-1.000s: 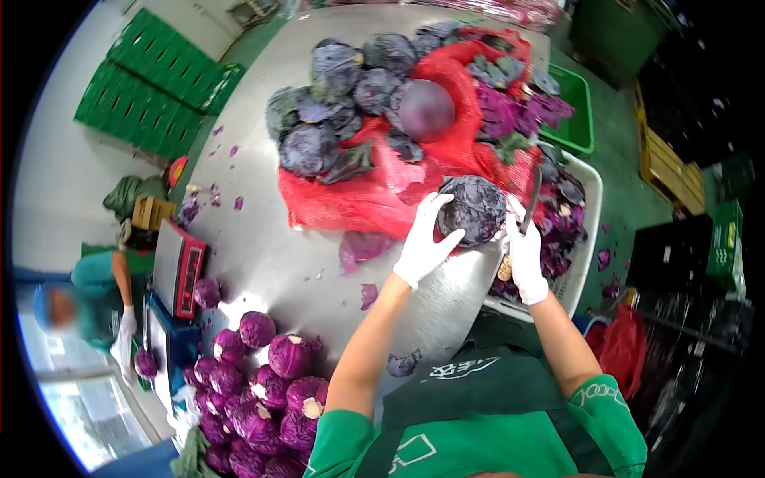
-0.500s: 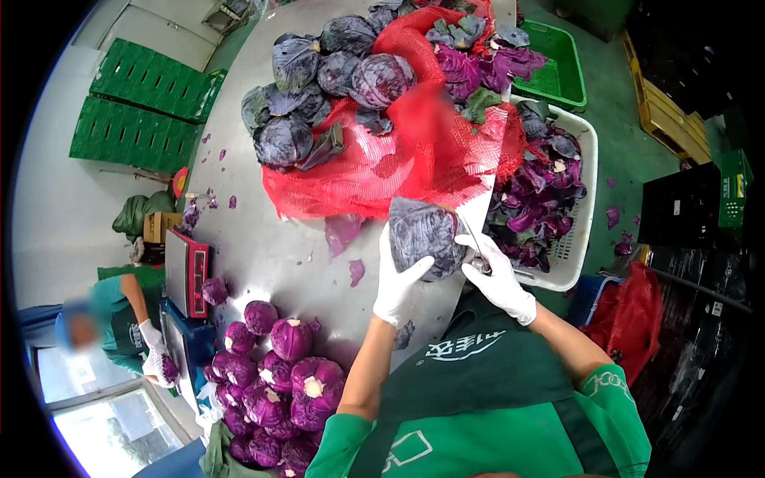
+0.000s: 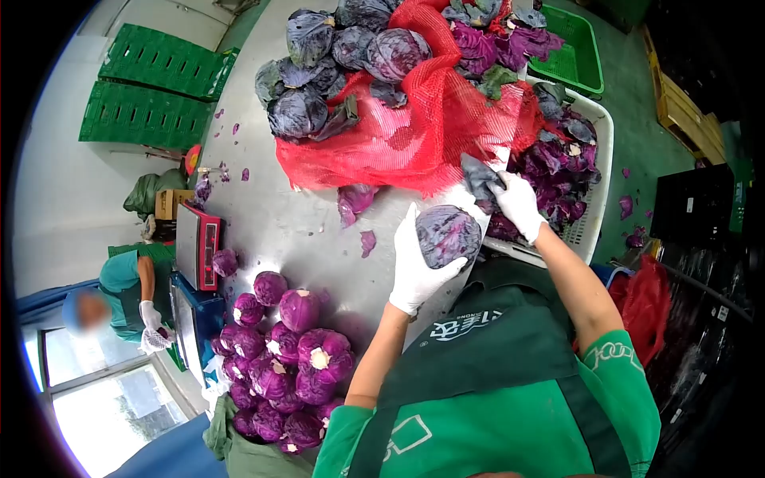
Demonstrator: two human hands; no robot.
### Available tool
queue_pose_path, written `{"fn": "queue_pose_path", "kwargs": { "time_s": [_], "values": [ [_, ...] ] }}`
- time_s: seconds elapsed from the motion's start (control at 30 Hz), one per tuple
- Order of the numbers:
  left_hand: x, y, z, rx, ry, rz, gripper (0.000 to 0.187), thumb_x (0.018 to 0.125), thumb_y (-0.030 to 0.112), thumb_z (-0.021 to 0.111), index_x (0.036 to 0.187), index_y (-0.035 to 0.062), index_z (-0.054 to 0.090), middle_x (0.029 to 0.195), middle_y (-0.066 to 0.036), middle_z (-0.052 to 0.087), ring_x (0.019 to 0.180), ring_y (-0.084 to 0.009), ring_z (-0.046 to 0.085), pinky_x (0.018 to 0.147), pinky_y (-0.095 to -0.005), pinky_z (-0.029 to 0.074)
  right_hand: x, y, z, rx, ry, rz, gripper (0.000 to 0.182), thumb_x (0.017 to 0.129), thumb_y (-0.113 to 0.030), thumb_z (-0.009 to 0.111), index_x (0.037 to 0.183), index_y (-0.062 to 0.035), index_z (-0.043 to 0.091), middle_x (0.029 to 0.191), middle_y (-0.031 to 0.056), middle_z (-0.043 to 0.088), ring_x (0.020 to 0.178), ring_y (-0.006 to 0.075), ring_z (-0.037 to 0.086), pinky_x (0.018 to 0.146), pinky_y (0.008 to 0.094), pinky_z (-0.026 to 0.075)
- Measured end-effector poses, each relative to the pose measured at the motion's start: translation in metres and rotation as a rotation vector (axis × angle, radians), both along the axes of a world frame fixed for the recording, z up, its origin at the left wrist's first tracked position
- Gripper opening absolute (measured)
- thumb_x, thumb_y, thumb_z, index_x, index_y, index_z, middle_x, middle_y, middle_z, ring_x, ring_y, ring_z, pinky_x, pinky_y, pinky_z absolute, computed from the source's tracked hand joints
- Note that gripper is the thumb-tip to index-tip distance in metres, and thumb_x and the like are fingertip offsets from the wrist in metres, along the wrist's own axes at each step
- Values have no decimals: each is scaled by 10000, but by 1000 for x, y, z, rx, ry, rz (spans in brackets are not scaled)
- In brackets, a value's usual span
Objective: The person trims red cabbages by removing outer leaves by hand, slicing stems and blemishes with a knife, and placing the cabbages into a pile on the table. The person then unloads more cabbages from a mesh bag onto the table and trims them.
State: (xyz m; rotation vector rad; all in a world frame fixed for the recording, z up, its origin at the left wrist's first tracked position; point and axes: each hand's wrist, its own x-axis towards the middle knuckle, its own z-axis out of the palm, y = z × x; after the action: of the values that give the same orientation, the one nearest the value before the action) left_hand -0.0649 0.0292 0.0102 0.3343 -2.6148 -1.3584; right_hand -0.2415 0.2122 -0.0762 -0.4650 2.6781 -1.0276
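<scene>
A purple red cabbage point(image 3: 449, 237) with a dusty bluish skin rests in my left hand point(image 3: 416, 267), gloved in white, thumb and fingers around its side. Up and to the right, my gloved right hand point(image 3: 519, 209) grips a dark loose cabbage leaf point(image 3: 480, 178) at the edge of the white crate. Whether the right hand also holds a knife is hidden from me. Below the leaf, the white crate point(image 3: 599, 191) is full of purple and dark leaves. A red mesh bag point(image 3: 358, 163) lies on the metal table beyond the cabbage, with several untrimmed cabbages point(image 3: 299, 113) at its far side.
Several peeled cabbages point(image 3: 271, 376) are piled at the lower left, near a red scale point(image 3: 199, 247). A co-worker point(image 3: 127, 299) in white gloves stands beyond it. A green basket point(image 3: 580, 52) sits behind the white crate. Green crates point(image 3: 151, 111) are stacked at the far left.
A dark outer leaf has come off the cabbage, and my right hand has carried it up toward the white crate. The cabbage stays in my left hand, now showing more purple.
</scene>
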Motion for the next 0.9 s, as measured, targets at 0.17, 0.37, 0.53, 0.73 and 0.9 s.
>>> {"fn": "queue_pose_path", "kwargs": {
  "time_s": [0.17,0.37,0.53,0.73,0.9],
  "values": [
    [14,-28,3,205,-148,-39,1057,659,299,908,1444,-74,308,1404,-230,404,1326,-323,442,1127,-416,359,-3,10,106,-257,162,13,490,883,-217,676,1288,6,515,1160,197,526,1010,354,605,899,407,504],
    [13,-23,3,159,-189,16,1072,647,320,928,1432,-86,322,1338,-212,480,1251,-294,523,1089,-396,410,80,20,109,-109,-41,375,329,1006,-226,520,1307,-91,516,931,192,655,807,383,666,713,462,545],
    [8,-23,9,173,-218,62,1053,645,310,925,1434,-77,345,1347,-206,482,1248,-295,529,1079,-404,419,99,22,93,-25,-119,444,214,1002,-224,527,1082,-28,494,844,197,633,684,376,650,603,467,536],
    [-3,-27,5,184,-220,61,1036,647,348,912,1423,-78,374,1313,-222,490,1223,-334,531,1069,-414,417,87,8,87,136,-140,496,217,1009,-219,479,1037,-6,504,737,189,609,644,372,643,572,477,518],
    [-3,-35,0,170,-229,72,1015,662,361,905,1430,-47,382,1356,-230,481,1269,-366,492,1108,-436,377,56,-9,62,102,-317,604,367,989,-197,462,1244,67,457,801,251,660,735,432,655,690,504,527]
  ]
}}
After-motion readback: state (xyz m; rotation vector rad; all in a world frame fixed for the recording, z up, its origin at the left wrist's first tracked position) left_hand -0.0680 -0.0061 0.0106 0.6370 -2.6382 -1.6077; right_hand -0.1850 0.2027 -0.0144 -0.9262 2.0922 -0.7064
